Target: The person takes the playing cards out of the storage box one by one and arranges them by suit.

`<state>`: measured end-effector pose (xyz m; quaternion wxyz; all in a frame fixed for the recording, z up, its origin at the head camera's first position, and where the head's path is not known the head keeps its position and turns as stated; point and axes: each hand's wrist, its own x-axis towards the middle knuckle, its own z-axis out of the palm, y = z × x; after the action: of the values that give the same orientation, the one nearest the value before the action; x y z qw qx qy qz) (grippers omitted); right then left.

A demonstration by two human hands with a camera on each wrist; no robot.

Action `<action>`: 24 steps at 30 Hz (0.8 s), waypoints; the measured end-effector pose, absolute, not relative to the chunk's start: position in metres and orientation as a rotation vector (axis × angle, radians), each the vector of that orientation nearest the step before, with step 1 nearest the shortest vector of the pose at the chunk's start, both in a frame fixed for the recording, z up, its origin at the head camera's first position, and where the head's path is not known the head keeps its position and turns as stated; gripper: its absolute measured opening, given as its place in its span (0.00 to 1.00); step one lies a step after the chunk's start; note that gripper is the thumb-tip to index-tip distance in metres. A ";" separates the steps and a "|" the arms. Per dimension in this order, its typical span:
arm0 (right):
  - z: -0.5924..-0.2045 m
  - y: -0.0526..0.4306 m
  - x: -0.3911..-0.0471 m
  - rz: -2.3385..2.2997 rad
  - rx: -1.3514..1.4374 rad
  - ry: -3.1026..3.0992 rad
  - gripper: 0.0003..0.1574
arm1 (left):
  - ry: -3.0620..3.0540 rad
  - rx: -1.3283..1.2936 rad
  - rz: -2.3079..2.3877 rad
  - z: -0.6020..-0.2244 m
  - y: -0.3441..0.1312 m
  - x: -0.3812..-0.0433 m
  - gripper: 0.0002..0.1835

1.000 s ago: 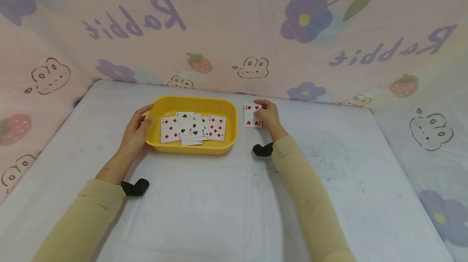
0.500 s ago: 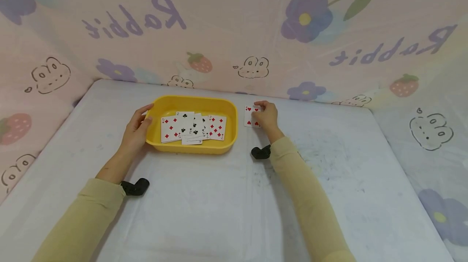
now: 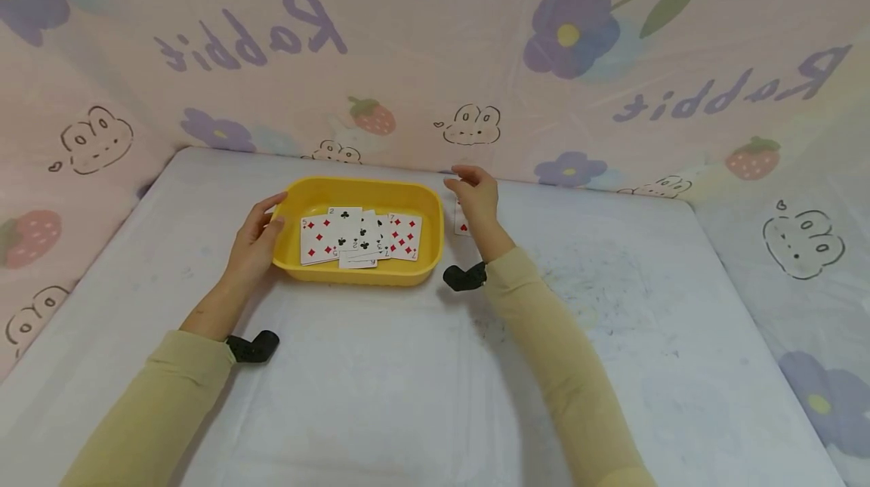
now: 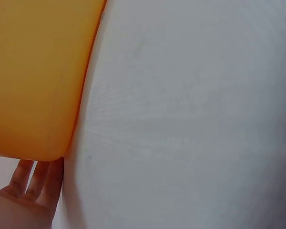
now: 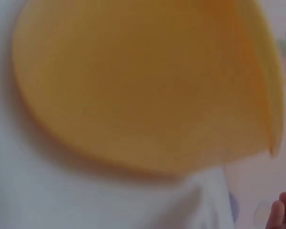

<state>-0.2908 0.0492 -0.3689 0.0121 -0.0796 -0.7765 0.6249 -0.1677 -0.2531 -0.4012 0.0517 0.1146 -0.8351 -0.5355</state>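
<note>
A pale pink backdrop sheet printed with purple flowers, strawberries, rabbit faces and mirrored "Rabbit" lettering (image 3: 421,41) is rising behind a broad table covered in smooth white material (image 3: 381,381). Two long khaki sleeves are reaching across it from the near side, the left sleeve (image 3: 149,404) turning up toward the tray's end, the right sleeve (image 3: 571,366) angling in from the right.

Between them, a yellow, round-cornered rectangular plastic tray (image 3: 353,277) is sitting toward the table's far edge, left of centre. The person's left hand (image 3: 254,241) is holding its left end, thumb at the rim, while the left wrist view is showing fingers against the tray's edge. The right hand (image 3: 479,204) is poised just right of the tray, its thumb and loosely bent fingers standing apart. Black angled devices, one at the left wrist (image 3: 253,347) and one at the right (image 3: 465,277), are jutting inward.

Inside the tray, white paper playing cards are overlapping face up: a five of diamonds (image 3: 315,239) at left, a two of clubs (image 3: 345,221) beside it, a seven of diamonds (image 3: 405,236) at right. One white card with a red heart (image 3: 460,224) is lying outside, partly hidden by the right hand.
</note>
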 end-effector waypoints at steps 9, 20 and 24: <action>-0.360 0.026 -0.282 2.024 -0.103 -2.353 0.18 | -2.529 0.350 -1.645 -0.403 -0.254 -0.169 0.24; -0.355 -0.009 -0.268 2.066 0.127 -2.393 0.17 | -2.522 0.320 -1.644 -0.403 -0.254 -0.169 0.24; -0.357 -0.022 -0.261 2.064 0.171 -2.469 0.17 | -2.518 0.311 -1.659 -0.403 -0.254 -0.169 0.25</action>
<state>-0.2614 -0.0219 -0.3570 -0.0404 0.0529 -0.7656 0.6399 -0.1691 -0.2535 -0.4026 0.0552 0.1024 -0.8293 -0.5465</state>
